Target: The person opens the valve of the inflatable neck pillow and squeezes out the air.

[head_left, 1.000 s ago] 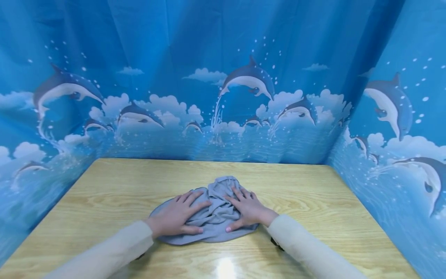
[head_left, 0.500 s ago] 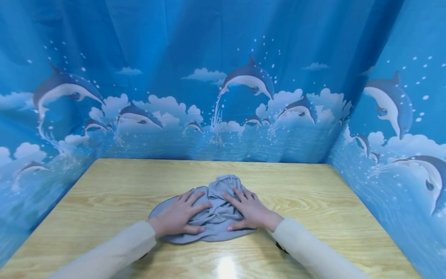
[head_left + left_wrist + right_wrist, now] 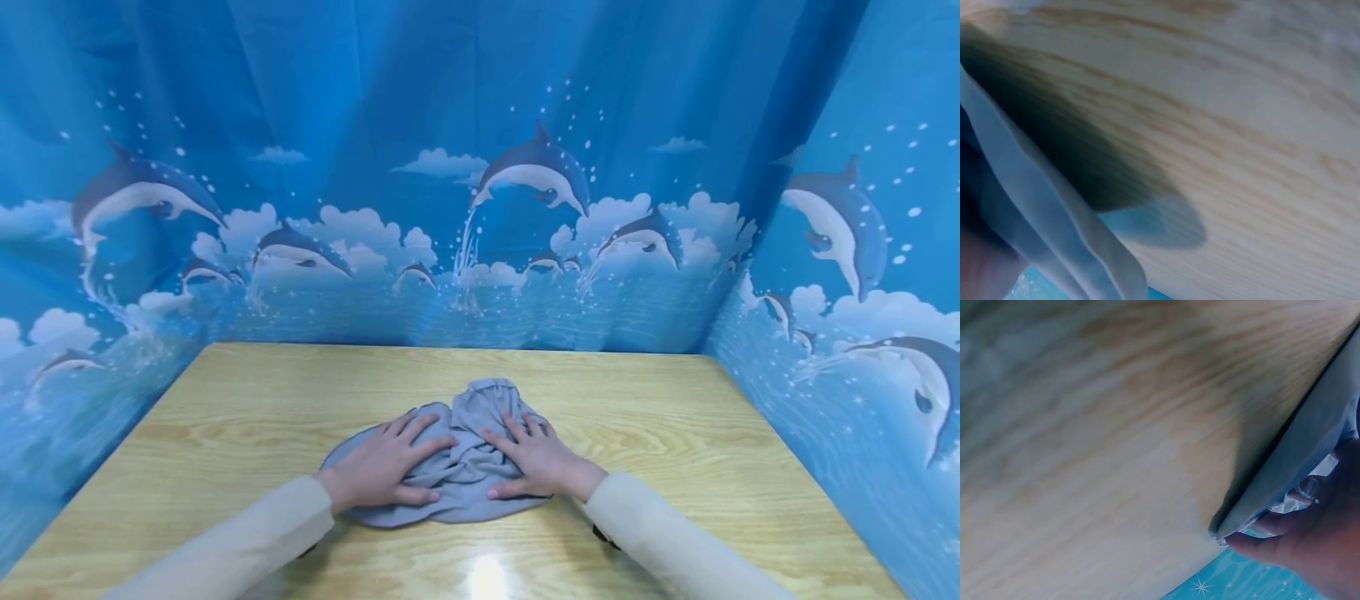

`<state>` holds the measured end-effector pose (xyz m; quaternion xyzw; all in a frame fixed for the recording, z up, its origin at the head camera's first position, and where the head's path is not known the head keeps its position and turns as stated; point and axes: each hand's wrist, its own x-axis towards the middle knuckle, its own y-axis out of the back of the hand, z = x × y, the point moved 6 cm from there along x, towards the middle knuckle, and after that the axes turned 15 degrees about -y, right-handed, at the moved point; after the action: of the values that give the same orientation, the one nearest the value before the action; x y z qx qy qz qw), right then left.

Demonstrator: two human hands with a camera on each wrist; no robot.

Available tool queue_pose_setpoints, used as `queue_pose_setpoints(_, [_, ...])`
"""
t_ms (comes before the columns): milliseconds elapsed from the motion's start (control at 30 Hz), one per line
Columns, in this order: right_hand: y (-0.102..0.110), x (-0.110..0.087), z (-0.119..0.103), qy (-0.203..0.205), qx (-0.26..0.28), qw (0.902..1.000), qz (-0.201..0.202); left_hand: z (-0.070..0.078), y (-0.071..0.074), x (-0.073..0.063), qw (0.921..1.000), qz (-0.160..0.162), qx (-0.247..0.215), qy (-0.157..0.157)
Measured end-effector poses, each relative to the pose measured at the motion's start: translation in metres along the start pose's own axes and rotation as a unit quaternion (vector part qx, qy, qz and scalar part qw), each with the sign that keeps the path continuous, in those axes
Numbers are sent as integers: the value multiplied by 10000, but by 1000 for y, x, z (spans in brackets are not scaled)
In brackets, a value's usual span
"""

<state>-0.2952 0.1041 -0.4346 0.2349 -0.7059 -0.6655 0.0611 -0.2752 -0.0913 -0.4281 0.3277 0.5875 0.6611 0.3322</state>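
Observation:
A crumpled piece of soft grey fabric (image 3: 480, 408) lies on the wooden table, wrinkled in the middle, with a gathered, band-like end at its far side. My left hand (image 3: 382, 462) rests on its left part, fingers spread and thumb stretched toward the middle. On the right part lies my right hand (image 3: 536, 458), its fingers also spread. The left wrist view has the folded edge of the fabric (image 3: 1054, 206) at lower left, beside a blurred bit of the left hand (image 3: 985, 269). In the right wrist view, the right hand (image 3: 1316, 544) touches the fabric edge (image 3: 1291, 456).
The wood-grain table (image 3: 300, 375) reaches back to a blue curtain (image 3: 420, 75) printed with dolphins and clouds. The same print runs along the left and right sides. A bright light reflection shows on the table's near part.
My right hand has shifted slightly, with its sleeve a little farther right, and more fabric shows past its fingertips. The left hand has hardly moved, and the fabric keeps nearly the same shape.

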Motion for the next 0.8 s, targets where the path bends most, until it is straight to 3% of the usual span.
queue_pose_setpoints(333, [1, -2, -1, 10, 114, 9998, 148, 0, 0, -2, 9999, 88, 0, 146])
queue_pose_setpoints(567, [1, 2, 1, -252, 169, 9992, 243, 0, 2, -3, 9996, 89, -84, 259])
queue_pose_setpoints(800, [4, -1, 2, -287, 366, 9988, 150, 1, 1, -5, 9995, 280, -19, 176])
